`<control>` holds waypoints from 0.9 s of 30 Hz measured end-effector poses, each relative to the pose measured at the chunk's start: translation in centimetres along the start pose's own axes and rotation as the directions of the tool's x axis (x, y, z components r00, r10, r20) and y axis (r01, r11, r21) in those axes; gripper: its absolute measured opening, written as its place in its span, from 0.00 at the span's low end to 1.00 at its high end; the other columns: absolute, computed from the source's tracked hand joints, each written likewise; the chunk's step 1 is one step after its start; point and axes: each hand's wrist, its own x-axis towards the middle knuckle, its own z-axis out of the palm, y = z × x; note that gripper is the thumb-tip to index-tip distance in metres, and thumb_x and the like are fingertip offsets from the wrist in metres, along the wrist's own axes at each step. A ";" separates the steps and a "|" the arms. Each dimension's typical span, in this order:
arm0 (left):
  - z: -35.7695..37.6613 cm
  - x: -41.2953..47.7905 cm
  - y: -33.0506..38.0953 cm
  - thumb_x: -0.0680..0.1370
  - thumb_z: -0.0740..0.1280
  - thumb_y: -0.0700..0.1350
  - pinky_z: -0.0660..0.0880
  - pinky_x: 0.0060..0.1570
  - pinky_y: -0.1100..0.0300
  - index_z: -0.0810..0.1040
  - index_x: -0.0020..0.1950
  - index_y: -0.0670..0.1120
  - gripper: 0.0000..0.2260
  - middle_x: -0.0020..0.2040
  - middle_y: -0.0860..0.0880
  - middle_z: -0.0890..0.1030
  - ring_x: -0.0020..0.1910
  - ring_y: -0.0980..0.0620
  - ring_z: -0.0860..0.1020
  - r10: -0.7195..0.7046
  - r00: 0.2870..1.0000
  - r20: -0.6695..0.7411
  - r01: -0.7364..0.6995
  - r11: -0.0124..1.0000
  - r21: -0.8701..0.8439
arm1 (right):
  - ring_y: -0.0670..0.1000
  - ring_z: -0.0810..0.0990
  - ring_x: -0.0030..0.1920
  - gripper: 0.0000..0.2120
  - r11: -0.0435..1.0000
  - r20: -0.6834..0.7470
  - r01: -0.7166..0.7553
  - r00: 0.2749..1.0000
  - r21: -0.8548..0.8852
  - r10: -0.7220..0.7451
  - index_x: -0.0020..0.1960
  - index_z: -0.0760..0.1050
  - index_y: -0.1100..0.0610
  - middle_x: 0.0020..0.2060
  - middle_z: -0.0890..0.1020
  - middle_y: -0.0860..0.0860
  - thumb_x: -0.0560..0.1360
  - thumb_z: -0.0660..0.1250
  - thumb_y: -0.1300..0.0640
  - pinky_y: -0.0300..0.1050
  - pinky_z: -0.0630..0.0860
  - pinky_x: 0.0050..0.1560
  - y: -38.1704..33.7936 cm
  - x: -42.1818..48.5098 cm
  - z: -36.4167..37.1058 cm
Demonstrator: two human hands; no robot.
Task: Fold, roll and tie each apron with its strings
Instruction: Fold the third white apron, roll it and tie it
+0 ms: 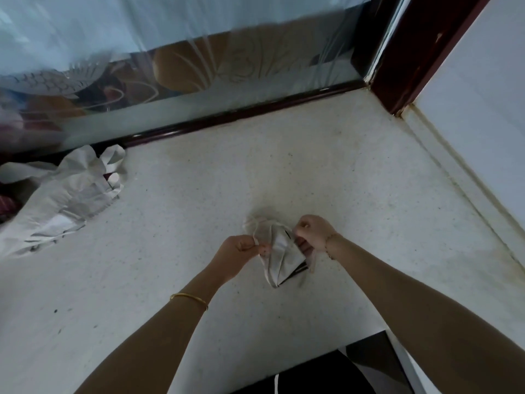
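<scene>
Rolled apron (282, 255) is lying near mid-bench (199, 223), btwn both hands. L hand (240, 253) is pinching a string (255, 237) at the roll's left side. R hand (312, 233) is clenching a second string (313, 261) beside its right edge. Loose apron pile (65, 194) is lying far left, by a glass panel (170, 66).

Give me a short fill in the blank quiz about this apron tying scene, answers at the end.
The string looped beyond the rolled apron is pinched by the ____ hand.
The right hand, fingers curled, holds another string at the roll's ____ side.
The loose apron pile lies beside the ____ panel.
The gold bangle circles the ____ forearm.
Missing: left; right; glass; left.
</scene>
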 end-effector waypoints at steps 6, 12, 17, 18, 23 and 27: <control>0.4 0.5 1.0 0.81 0.60 0.39 0.78 0.46 0.64 0.80 0.50 0.41 0.09 0.42 0.51 0.83 0.42 0.57 0.82 -0.022 1.000 -0.022 0.022 1.000 0.003 | 0.51 0.78 0.38 0.13 0.929 -0.258 -0.077 0.966 -0.363 -0.021 0.36 0.66 0.51 0.36 0.77 0.50 0.79 0.58 0.54 0.39 0.69 0.31 -1.2 1.4 -1.7; 0.8 1.0 1.2 0.81 0.59 0.38 0.76 0.43 0.65 0.79 0.49 0.39 0.09 0.41 0.47 0.81 0.40 0.52 0.80 -0.054 0.998 -0.040 0.055 0.998 0.013 | 0.51 0.73 0.38 0.08 0.927 -0.363 -0.143 0.932 -0.348 0.008 0.43 0.71 0.56 0.38 0.75 0.51 0.79 0.59 0.55 0.39 0.65 0.32 -0.7 1.6 -2.9; 1.4 1.5 1.4 0.80 0.62 0.44 0.72 0.39 0.66 0.76 0.48 0.41 0.08 0.41 0.49 0.78 0.41 0.51 0.76 -0.110 0.994 -0.010 0.110 0.984 0.142 | 0.57 0.83 0.37 0.09 0.981 -0.258 -0.183 0.953 -0.064 0.161 0.40 0.72 0.60 0.37 0.83 0.58 0.78 0.59 0.59 0.49 0.81 0.40 -0.5 1.4 -2.5; 1.5 1.5 1.5 0.79 0.64 0.47 0.69 0.38 0.67 0.75 0.48 0.43 0.08 0.41 0.50 0.77 0.40 0.53 0.75 -0.100 0.995 -0.005 0.099 0.974 0.205 | 0.58 0.84 0.37 0.09 0.982 -0.225 -0.187 0.957 0.015 0.186 0.40 0.71 0.60 0.35 0.83 0.59 0.78 0.60 0.59 0.52 0.82 0.42 -0.6 1.2 -2.3; 2.6 1.3 1.5 0.74 0.70 0.46 0.63 0.33 0.67 0.69 0.43 0.46 0.10 0.39 0.53 0.70 0.38 0.54 0.70 -0.008 1.000 -0.021 0.016 0.917 0.398 | 0.62 0.84 0.36 0.07 0.970 -0.135 -0.140 0.976 0.197 0.168 0.45 0.71 0.62 0.33 0.83 0.62 0.78 0.63 0.58 0.59 0.82 0.39 -0.5 1.1 -0.8; 3.0 1.5 1.0 0.75 0.69 0.45 0.64 0.33 0.69 0.68 0.48 0.44 0.10 0.50 0.48 0.64 0.39 0.55 0.66 -0.083 0.986 -0.142 0.133 0.911 0.390 | 0.62 0.83 0.35 0.08 0.960 -0.122 -0.162 0.973 0.230 0.194 0.44 0.71 0.63 0.33 0.83 0.62 0.78 0.62 0.59 0.61 0.81 0.39 -0.1 0.9 -0.3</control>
